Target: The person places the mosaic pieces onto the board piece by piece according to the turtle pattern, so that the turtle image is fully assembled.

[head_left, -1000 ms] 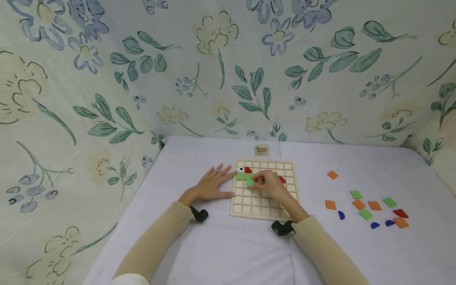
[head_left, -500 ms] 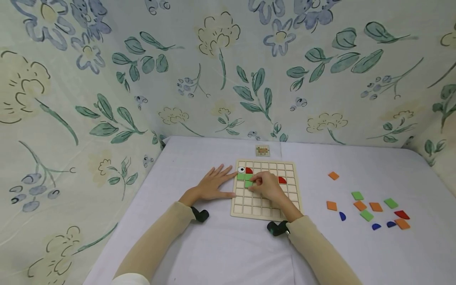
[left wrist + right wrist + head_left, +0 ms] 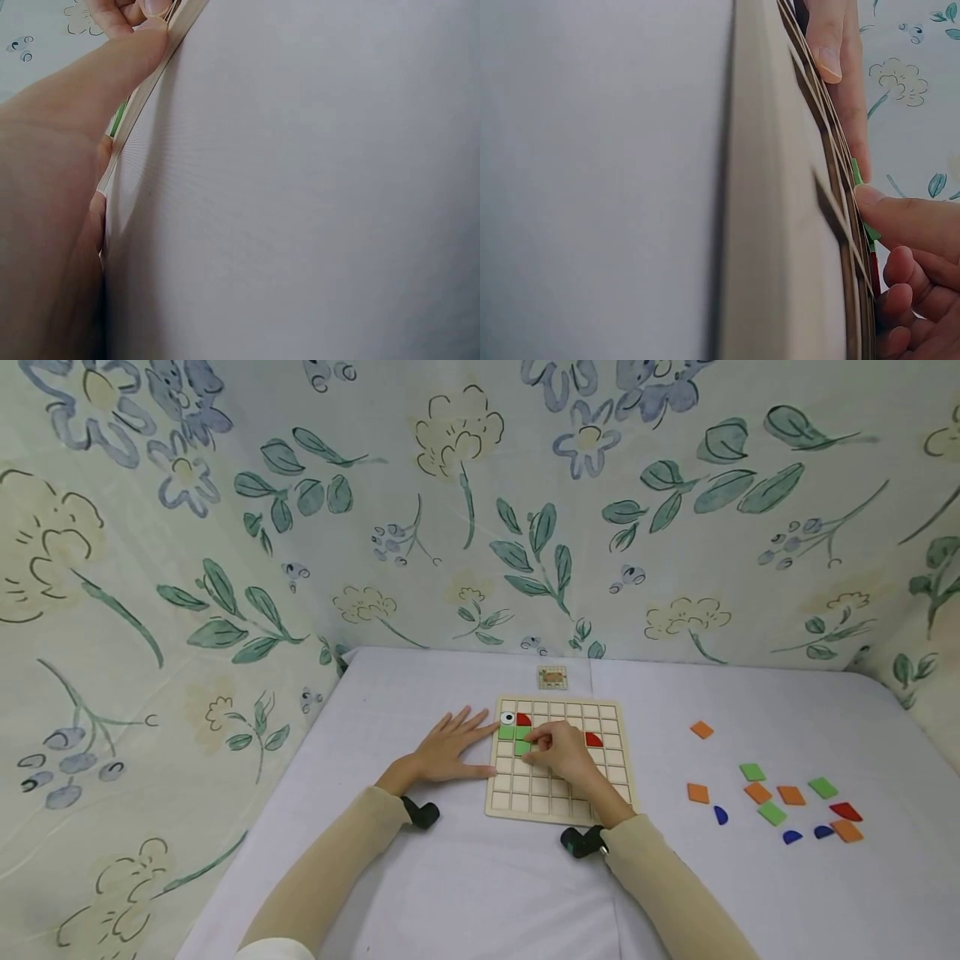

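White tablecloth [image 3: 465,885], left fingers [image 3: 478,732] splayed, right fingers [image 3: 551,732] pinching green tile [image 3: 522,748]

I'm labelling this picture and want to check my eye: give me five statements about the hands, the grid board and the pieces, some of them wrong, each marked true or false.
1. The right hand has its fingers at a green tile on the grid board. True.
2. The left hand is curled into a fist. False: the left hand has its fingers spread, at the left edge of the grid board.
3. The eye tile sits beside a red curved piece. True.
4. Every loose piece right of the grid board is green. False: orange pieces, blue pieces and a loose red piece lie there too.
5. The small picture card lies beyond the grid board's far edge. True.
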`<state>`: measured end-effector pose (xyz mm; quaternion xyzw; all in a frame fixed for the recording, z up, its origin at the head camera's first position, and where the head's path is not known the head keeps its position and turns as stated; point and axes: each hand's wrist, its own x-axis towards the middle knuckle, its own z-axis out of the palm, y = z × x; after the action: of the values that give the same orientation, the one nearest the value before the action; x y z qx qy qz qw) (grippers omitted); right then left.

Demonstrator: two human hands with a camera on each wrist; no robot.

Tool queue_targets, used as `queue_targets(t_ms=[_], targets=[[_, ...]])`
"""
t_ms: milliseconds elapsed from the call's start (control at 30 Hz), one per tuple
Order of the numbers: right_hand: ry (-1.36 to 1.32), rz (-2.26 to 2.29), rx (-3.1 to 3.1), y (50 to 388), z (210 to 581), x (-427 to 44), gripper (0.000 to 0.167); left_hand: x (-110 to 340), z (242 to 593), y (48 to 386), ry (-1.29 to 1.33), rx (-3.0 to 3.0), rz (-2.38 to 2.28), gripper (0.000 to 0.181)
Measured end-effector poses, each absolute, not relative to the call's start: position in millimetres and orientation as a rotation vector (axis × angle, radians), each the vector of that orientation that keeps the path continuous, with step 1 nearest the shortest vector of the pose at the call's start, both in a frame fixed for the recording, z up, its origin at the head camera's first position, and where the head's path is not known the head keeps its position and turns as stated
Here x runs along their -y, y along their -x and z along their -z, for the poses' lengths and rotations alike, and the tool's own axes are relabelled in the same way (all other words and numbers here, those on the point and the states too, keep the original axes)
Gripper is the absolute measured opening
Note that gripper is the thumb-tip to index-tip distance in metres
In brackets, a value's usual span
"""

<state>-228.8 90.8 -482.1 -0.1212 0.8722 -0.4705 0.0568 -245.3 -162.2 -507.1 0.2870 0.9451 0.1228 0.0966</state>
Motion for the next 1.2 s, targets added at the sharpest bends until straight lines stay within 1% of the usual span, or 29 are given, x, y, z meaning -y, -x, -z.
queue_targets(t_ms=[367, 567, 833, 1200], targets=[[0.352, 1.47, -2.611, 226, 479, -94, 0.02, 162, 508, 245, -0.86, -2.794, -0.381, 0.091], [0.425, 1.557, -2.559, 225, 472, -109, 0.025, 162, 507, 244, -0.844, -2.786, -0.374, 0.091], [0.506, 1.602, -2.515, 231, 467, -145, 0.032, 162, 505, 242, -0.839, -2.789, -0.386, 0.09], [0.404, 1.491, -2.628, 237, 458, -209, 0.038, 161, 506, 244, -0.828, -2.798, -0.375, 0.091]])
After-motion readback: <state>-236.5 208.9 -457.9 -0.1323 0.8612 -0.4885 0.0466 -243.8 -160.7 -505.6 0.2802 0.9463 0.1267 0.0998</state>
